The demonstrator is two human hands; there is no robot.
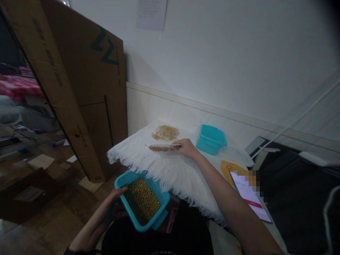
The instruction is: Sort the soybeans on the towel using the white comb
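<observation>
My left hand grips the left side of a teal plastic basket, its thumb over the rim. Yellowish beans, like soybeans, lie inside it, and it is held just below the table's front edge. My right hand is closed on one end of a thin, flat piece with a pale striped edge, whose kind I cannot make out. That piece stands on edge over the white cloth, with some beans along its near side. Behind it a loose patch of beans is spread out.
The fringed white cloth covers the table. A second teal basket stands at the back right. A lit tablet lies on the right. A tall cardboard box borders the left side, and a wall rises behind.
</observation>
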